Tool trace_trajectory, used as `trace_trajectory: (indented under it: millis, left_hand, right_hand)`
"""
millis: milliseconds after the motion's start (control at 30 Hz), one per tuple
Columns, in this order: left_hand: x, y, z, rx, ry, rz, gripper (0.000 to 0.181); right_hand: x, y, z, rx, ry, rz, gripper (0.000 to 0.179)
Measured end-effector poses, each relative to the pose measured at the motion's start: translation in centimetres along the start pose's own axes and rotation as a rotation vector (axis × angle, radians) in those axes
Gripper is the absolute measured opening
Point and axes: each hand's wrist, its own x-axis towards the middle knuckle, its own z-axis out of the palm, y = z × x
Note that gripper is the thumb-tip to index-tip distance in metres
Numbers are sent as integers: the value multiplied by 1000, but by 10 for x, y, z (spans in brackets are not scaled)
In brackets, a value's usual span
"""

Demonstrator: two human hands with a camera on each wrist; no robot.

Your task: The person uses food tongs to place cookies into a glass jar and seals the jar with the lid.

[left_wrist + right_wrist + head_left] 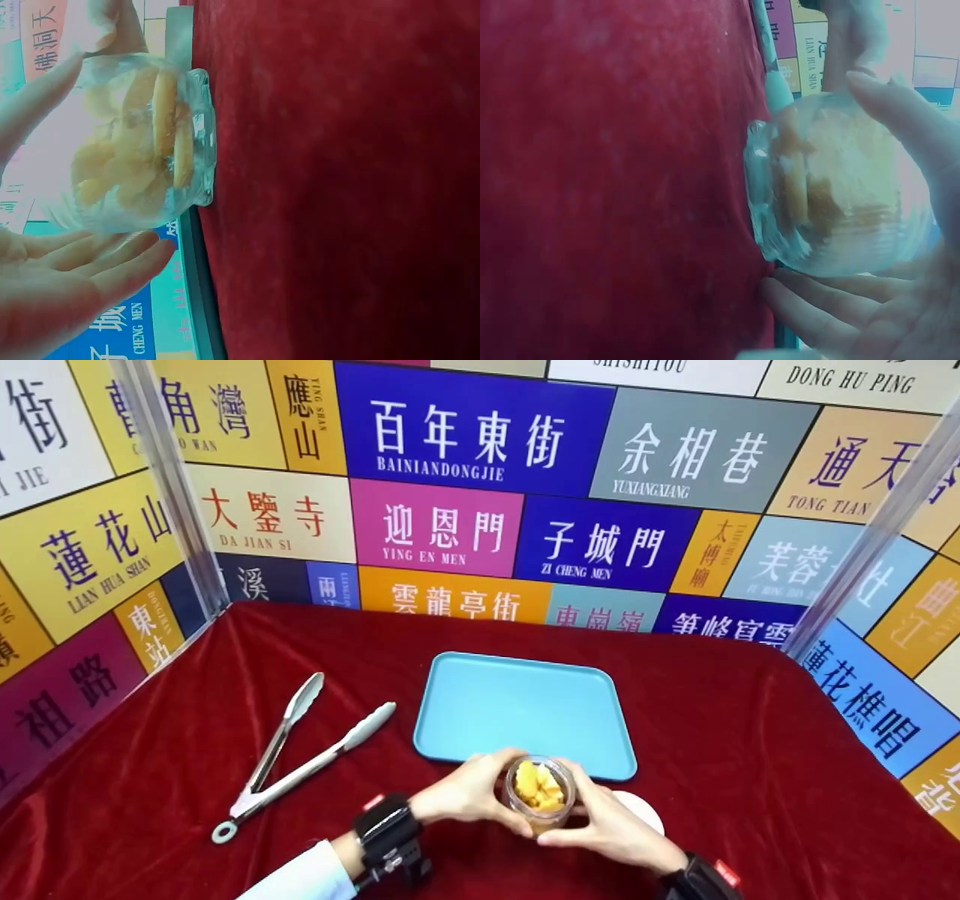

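A clear glass jar (538, 814) with yellow and orange food pieces (540, 786) inside stands upright between both hands, its top uncovered. My left hand (477, 791) grips it from the left and my right hand (604, 819) from the right. In the left wrist view, the thumb and fingers of the left hand (79, 281) lie around the jar (142, 142). The right wrist view shows the right hand (900, 315) around the jar (832, 187), its footed base at the red cloth. Partly behind the right hand lies a white round lid (641, 810).
Just beyond the jar lies a light blue tray (517, 705). Spread metal tongs (274, 787) with pale grey tips rest on the left of the red cloth (150, 765). Panels with printed lettering (480, 442) enclose the back and sides, with clear posts (847, 577) at the corners.
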Motion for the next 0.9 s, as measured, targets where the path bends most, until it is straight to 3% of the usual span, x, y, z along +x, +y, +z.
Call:
trace_trajectory:
  millis: [100, 233, 300, 400, 533, 667, 800, 900]
  left_hand:
    - [1, 0, 1, 16, -7, 3, 78]
    - [2, 0, 2, -3, -17, -4, 77]
    - [2, -1, 2, -16, -25, -15, 76]
    - [3, -1, 2, -25, -34, -22, 75]
    - [4, -2, 1, -29, -50, -27, 74]
    - [4, -1, -1, -28, -64, -31, 74]
    - [5, -2, 0, -7, -72, -23, 74]
    - [6, -2, 0, 11, -72, -9, 75]
  right_hand:
    - [-4, -1, -6, -82, 19, -43, 71]
    - [-11, -2, -18, -364, 130, -86, 61]
    - [-16, -3, -24, -510, 190, -36, 62]
    - [-23, -4, -29, -651, 210, 117, 69]
    - [-30, -3, -33, -684, 142, 303, 79]
    - [-32, -1, -32, -673, 66, 406, 85]
    - [-30, -5, -35, -692, 71, 390, 78]
    - [-27, -13, -43, -686, 134, 311, 72]
